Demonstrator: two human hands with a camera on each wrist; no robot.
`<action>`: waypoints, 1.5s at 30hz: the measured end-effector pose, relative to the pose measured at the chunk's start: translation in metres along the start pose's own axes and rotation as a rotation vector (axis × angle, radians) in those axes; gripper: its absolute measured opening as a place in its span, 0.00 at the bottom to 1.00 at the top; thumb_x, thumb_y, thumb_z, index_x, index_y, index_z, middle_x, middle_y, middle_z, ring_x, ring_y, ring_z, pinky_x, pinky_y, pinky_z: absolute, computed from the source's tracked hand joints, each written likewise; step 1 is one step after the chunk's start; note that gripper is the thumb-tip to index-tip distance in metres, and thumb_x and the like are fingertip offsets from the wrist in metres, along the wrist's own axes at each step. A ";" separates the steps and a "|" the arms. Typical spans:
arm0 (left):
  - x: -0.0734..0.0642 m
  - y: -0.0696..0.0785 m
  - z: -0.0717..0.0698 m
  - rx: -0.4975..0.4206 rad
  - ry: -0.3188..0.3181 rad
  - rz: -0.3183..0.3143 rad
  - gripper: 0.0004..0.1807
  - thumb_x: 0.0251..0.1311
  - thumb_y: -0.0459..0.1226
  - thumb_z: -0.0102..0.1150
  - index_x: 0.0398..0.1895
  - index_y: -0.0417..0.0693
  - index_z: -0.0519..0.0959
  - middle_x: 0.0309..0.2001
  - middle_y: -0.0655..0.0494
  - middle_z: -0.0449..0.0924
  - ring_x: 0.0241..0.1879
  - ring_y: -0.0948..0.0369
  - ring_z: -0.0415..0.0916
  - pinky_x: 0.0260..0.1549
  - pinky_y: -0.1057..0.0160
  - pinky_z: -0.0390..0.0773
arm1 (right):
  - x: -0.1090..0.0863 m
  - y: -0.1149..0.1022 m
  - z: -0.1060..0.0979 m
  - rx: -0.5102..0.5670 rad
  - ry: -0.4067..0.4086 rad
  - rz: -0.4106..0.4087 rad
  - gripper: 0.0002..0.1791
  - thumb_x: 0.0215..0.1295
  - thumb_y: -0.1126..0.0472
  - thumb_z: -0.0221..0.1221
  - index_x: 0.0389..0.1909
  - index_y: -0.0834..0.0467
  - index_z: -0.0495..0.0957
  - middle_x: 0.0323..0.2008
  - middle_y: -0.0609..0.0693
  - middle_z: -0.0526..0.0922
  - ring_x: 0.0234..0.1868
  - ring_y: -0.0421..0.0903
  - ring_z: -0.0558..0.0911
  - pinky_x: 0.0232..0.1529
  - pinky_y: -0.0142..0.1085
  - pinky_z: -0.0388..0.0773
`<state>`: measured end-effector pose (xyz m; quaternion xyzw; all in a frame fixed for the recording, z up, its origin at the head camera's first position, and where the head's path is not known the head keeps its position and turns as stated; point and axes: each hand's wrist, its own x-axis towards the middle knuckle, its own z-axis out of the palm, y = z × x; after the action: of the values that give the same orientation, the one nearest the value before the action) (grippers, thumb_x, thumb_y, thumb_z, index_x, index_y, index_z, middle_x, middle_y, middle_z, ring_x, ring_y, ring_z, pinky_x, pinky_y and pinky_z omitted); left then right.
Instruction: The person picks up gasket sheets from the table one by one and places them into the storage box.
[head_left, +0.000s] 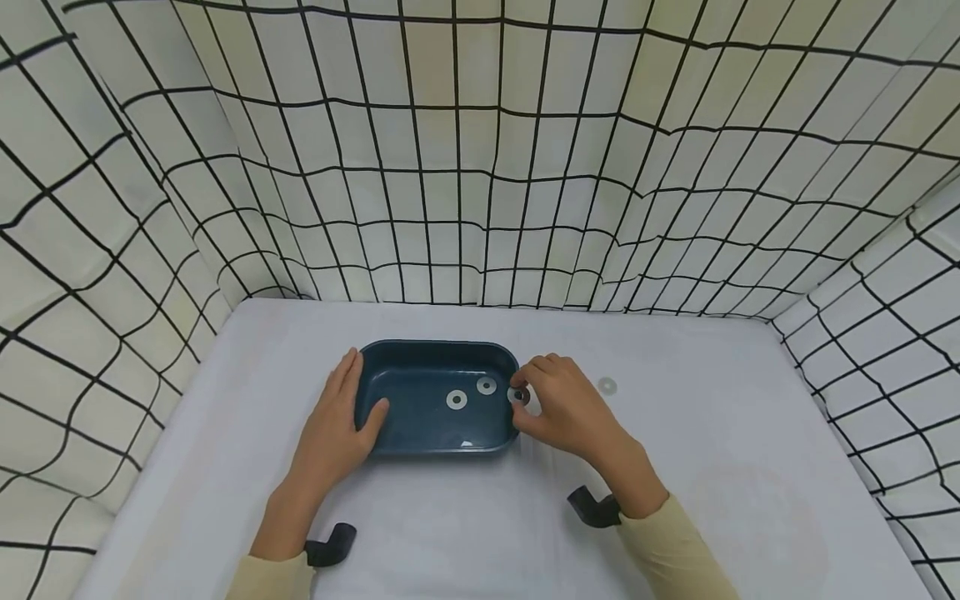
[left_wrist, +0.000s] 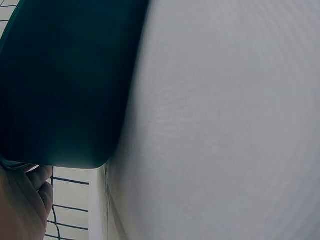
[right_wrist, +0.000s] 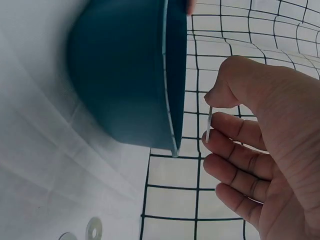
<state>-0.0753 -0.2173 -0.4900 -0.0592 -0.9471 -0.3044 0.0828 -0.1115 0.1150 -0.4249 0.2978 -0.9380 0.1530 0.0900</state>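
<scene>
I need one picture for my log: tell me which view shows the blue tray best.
The head view: it takes in the tray end to end, inside included, though the left hand partly covers it. Both wrist views show mainly its outside, cut off by the frame.

No legible txt, nos., brands or signs: none on the tray [head_left: 420,429], nor on the washers [head_left: 450,400] in & right of it (v. small, tho).

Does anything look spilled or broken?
Nothing stands out. The blue tray looks upright and undamaged; two washers lie inside. The right hand pinches another washer, and two more washers sit close together outside, not scattered.
</scene>
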 end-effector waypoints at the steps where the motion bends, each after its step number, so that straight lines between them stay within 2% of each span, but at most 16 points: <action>1: 0.000 0.000 0.000 0.000 0.001 -0.001 0.45 0.77 0.48 0.56 0.86 0.39 0.48 0.86 0.39 0.47 0.84 0.35 0.49 0.79 0.31 0.57 | 0.002 -0.001 -0.001 -0.002 0.006 -0.011 0.08 0.59 0.59 0.71 0.39 0.54 0.87 0.36 0.44 0.87 0.42 0.44 0.81 0.56 0.43 0.83; 5: 0.001 0.000 -0.002 0.002 0.007 0.003 0.45 0.77 0.48 0.55 0.86 0.39 0.48 0.86 0.39 0.47 0.84 0.35 0.49 0.79 0.31 0.57 | 0.012 -0.006 -0.003 -0.009 0.009 -0.045 0.08 0.60 0.59 0.70 0.40 0.54 0.87 0.36 0.45 0.86 0.42 0.44 0.80 0.53 0.42 0.82; 12: 0.000 0.003 -0.001 0.003 0.003 0.005 0.44 0.77 0.47 0.56 0.85 0.37 0.49 0.86 0.38 0.48 0.84 0.36 0.49 0.78 0.31 0.58 | 0.022 -0.011 -0.004 -0.011 -0.047 -0.070 0.10 0.62 0.58 0.69 0.43 0.54 0.87 0.39 0.46 0.87 0.43 0.45 0.80 0.55 0.42 0.82; 26: 0.002 0.001 -0.002 -0.019 -0.007 -0.003 0.45 0.77 0.48 0.55 0.86 0.39 0.48 0.86 0.40 0.47 0.85 0.38 0.48 0.80 0.33 0.57 | 0.030 -0.017 0.002 0.006 -0.119 -0.051 0.11 0.63 0.57 0.70 0.46 0.53 0.88 0.42 0.46 0.88 0.43 0.44 0.79 0.58 0.43 0.82; 29: 0.002 0.001 -0.002 -0.022 0.001 0.007 0.44 0.77 0.47 0.56 0.86 0.38 0.49 0.86 0.39 0.48 0.84 0.36 0.49 0.79 0.32 0.58 | 0.030 -0.018 0.002 0.007 -0.133 -0.039 0.11 0.64 0.56 0.69 0.46 0.53 0.88 0.42 0.46 0.88 0.43 0.44 0.79 0.59 0.43 0.81; 33: 0.002 0.001 0.000 -0.017 0.005 0.015 0.44 0.77 0.47 0.56 0.85 0.37 0.50 0.86 0.38 0.49 0.83 0.35 0.50 0.79 0.32 0.58 | 0.029 -0.017 0.005 0.003 -0.163 -0.022 0.13 0.66 0.55 0.69 0.48 0.53 0.88 0.45 0.46 0.89 0.48 0.45 0.82 0.64 0.44 0.81; 39: 0.003 0.002 0.000 -0.023 0.005 0.013 0.44 0.77 0.47 0.56 0.86 0.38 0.49 0.86 0.39 0.48 0.84 0.36 0.49 0.79 0.33 0.57 | 0.028 -0.014 0.006 0.042 -0.195 0.006 0.20 0.67 0.51 0.71 0.56 0.56 0.86 0.54 0.50 0.89 0.60 0.50 0.85 0.72 0.50 0.77; 45: 0.001 0.002 0.000 -0.024 0.001 0.000 0.44 0.77 0.47 0.56 0.86 0.38 0.49 0.86 0.39 0.48 0.84 0.36 0.49 0.79 0.32 0.57 | 0.021 -0.004 0.005 0.061 -0.153 0.036 0.19 0.67 0.54 0.71 0.56 0.57 0.86 0.53 0.51 0.89 0.58 0.51 0.85 0.69 0.51 0.78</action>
<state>-0.0762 -0.2158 -0.4888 -0.0601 -0.9433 -0.3158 0.0826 -0.1262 0.0990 -0.4233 0.2943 -0.9422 0.1599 0.0060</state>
